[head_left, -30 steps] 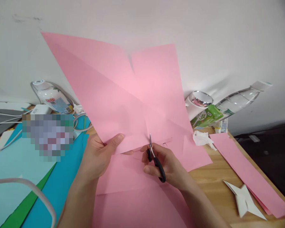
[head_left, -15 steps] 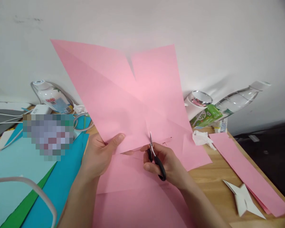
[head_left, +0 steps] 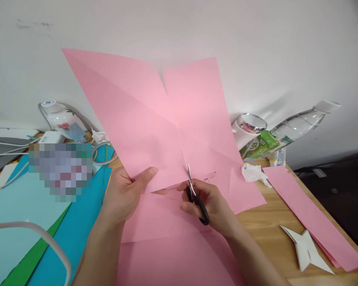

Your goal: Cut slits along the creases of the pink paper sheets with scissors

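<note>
A large pink sheet of paper (head_left: pixel 155 115) with crease lines stands raised in front of me, a narrow slit in its top edge. My left hand (head_left: pixel 128 190) pinches its lower left part, thumb on the near face and fingers behind. In my right hand (head_left: pixel 207 202) is a pair of scissors (head_left: pixel 200 208) with black handles. Their blades point up at the lower edge of the raised sheet, by a cut in the paper. Below, more pink paper (head_left: pixel 179 254) lies over the table; whether it joins the raised sheet I cannot tell.
Right: pink paper strips (head_left: pixel 310 214), a folded white paper star (head_left: pixel 306 250), a crumpled tissue (head_left: pixel 255 174), a green carton (head_left: pixel 261 145), a white cup (head_left: pixel 244 129) and a clear bottle (head_left: pixel 301 125). Left: coloured sheets (head_left: pixel 20 214), a white bottle (head_left: pixel 67 123) and a cable (head_left: pixel 32 226). A wall stands behind.
The top of the raised pink sheet has shifted very slightly left. Both hands and the scissors stay almost where they were.
</note>
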The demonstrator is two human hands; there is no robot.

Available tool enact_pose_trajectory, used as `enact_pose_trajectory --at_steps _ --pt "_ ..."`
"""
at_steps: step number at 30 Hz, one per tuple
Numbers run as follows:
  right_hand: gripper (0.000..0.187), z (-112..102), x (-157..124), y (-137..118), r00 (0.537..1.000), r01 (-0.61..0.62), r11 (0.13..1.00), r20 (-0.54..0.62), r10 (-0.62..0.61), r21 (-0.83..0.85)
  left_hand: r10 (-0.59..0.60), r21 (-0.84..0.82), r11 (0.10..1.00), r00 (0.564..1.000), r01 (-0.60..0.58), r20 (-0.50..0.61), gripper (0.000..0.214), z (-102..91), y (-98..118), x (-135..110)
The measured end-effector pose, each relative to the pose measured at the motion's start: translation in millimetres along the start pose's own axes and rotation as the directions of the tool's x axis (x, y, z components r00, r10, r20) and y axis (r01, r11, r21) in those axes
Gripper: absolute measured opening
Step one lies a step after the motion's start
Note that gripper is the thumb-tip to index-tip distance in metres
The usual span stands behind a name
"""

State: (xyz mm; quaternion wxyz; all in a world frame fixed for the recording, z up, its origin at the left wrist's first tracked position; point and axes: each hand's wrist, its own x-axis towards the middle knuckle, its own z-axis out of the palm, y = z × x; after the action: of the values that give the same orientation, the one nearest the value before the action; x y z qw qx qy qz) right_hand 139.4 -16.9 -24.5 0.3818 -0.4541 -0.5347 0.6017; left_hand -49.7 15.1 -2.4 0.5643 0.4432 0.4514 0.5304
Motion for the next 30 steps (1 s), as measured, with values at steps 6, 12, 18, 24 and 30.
enact_pose_trajectory --at_steps 6,12,18,24,30 --pt "0.022 0 0 3 1.0 -0.006 1.0 -0.011 0.006 0.001 0.006 0.006 1.0 0.999 -0.006 0.042 0.015 -2.4 -2 1" --pt "0.022 -1 0 1 1.0 -0.009 1.0 -0.007 0.009 0.009 0.114 0.098 0.988 0.993 -0.117 0.04 0.014 -7.0 -6 3" --pt "0.022 1 0 -6 0.999 -0.033 0.999 -0.017 0.032 -0.035 0.026 0.096 0.995 0.995 -0.036 0.097 0.012 -7.7 -6 2" --pt "0.024 1 0 -5 0.999 -0.034 0.999 -0.011 0.034 -0.02 0.02 0.049 0.998 0.994 -0.025 0.109 0.012 -6.6 -5 2" --pt "0.023 1 0 -5 0.999 -0.027 1.0 -0.032 0.027 -0.006 0.014 0.093 0.995 0.993 -0.024 0.113 0.015 -10.3 -8 3"
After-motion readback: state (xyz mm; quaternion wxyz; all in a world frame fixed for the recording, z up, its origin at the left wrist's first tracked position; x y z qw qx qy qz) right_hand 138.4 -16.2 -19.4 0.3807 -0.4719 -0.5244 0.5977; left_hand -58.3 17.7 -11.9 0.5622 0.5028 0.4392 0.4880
